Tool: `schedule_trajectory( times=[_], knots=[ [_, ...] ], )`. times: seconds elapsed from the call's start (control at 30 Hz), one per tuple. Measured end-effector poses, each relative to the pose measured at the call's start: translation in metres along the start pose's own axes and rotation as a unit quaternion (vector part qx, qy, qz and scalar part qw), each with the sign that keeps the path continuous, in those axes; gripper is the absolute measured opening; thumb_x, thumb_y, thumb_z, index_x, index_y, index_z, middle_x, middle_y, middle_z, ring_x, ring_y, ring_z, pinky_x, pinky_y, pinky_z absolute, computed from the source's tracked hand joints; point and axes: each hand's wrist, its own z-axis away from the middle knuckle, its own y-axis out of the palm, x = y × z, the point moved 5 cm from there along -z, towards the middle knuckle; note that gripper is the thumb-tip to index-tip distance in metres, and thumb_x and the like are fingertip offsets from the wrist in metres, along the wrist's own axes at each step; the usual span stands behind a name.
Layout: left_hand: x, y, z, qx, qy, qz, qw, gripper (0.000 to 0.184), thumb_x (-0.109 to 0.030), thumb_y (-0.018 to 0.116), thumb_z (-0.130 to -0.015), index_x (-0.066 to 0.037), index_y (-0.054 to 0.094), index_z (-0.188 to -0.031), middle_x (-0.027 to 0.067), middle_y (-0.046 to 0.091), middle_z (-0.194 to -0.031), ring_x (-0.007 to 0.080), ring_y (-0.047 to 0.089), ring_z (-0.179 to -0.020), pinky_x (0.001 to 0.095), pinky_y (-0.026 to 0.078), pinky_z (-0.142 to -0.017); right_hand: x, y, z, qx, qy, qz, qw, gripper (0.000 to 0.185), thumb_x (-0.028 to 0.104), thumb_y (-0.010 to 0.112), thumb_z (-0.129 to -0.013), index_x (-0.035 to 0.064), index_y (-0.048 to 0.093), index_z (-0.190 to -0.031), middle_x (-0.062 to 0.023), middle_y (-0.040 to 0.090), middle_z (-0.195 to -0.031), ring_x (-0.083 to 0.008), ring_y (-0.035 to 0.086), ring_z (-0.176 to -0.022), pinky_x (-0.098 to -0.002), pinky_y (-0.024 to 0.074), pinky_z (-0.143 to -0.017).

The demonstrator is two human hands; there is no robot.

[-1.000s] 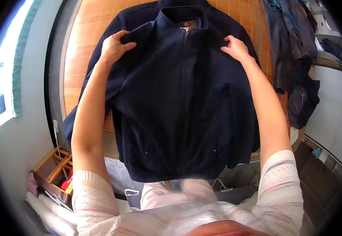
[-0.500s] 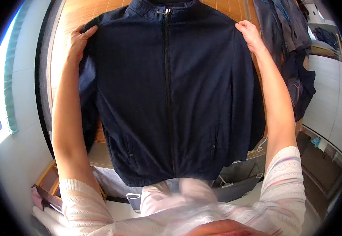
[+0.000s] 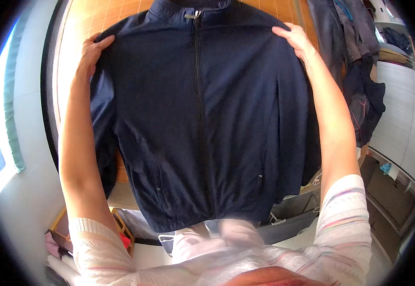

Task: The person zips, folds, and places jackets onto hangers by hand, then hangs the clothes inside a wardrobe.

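A dark navy jacket (image 3: 164, 109) is spread front side up before me, its collar away from me and its hem hanging toward my legs. The front zipper (image 3: 198, 71) is closed up to the collar. My left hand (image 3: 94, 51) pinches the jacket at the shoulder on the left. At the opposite shoulder, my right hand (image 3: 295, 40) grips the cloth between thumb and fingers. Both sleeves hang down along the sides, and each lower front has a slanted zip pocket.
Beneath the jacket lies a wooden table (image 3: 117, 16). Dark clothes (image 3: 360, 95) hang over its right side, near a pale cabinet (image 3: 403, 105). A wooden-framed rack (image 3: 124, 229) stands low at the left, and a window (image 3: 0, 128) is in the left wall.
The jacket has shifted slightly left and a little lower in view. My right hand has moved slightly left with its shoulder; both hands keep their grip.
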Motion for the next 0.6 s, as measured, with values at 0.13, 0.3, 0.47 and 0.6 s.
schedule_trajectory(
  times=[0.13, 0.3, 0.47, 0.6],
  knots=[
    [0.014, 0.01, -0.023, -0.021, -0.018, -0.032, 0.999, 0.039, -0.025, 0.069, -0.075, 0.001, 0.061, -0.102, 0.0119, 0.065, -0.088, 0.018, 0.062, -0.074, 0.0285, 0.05, -0.071, -0.036, -0.01, -0.033, -0.032, -0.015, 0.034, 0.999, 0.059, 0.024, 0.074, -0.071, -0.0077, 0.049, -0.115, -0.0169, 0.061, -0.101, -0.0223, 0.06, -0.088, -0.0319, 0.0489, -0.078],
    [0.038, 0.018, -0.029, -0.004, -0.066, -0.002, 0.998, 0.045, -0.025, 0.071, -0.074, 0.001, 0.058, -0.109, 0.0106, 0.064, -0.091, 0.0177, 0.061, -0.078, 0.0285, 0.049, -0.075, -0.048, -0.002, -0.02, -0.068, -0.003, 0.002, 0.998, 0.05, 0.03, 0.07, -0.076, -0.0027, 0.055, -0.11, -0.0098, 0.063, -0.097, -0.0167, 0.058, -0.084, -0.0285, 0.0463, -0.076],
    [0.038, 0.021, -0.028, 0.054, -0.09, 0.076, 0.992, 0.045, -0.024, 0.071, -0.074, 0.0, 0.057, -0.11, 0.0116, 0.064, -0.095, 0.0192, 0.061, -0.082, 0.0298, 0.049, -0.077, -0.059, -0.011, -0.022, -0.079, -0.001, 0.016, 0.997, 0.051, 0.036, 0.064, -0.08, -0.0011, 0.054, -0.114, -0.0102, 0.061, -0.101, -0.018, 0.056, -0.091, -0.0299, 0.043, -0.082],
    [0.03, 0.011, -0.009, 0.09, -0.065, 0.088, 0.99, 0.056, -0.018, 0.07, -0.073, 0.002, 0.049, -0.12, 0.0127, 0.059, -0.106, 0.019, 0.058, -0.092, 0.0287, 0.047, -0.084, -0.051, -0.006, -0.023, -0.083, -0.015, 0.073, 0.994, 0.045, 0.03, 0.059, -0.084, -0.0018, 0.053, -0.115, -0.0088, 0.059, -0.107, -0.016, 0.054, -0.096, -0.0274, 0.0404, -0.086]
  ],
)
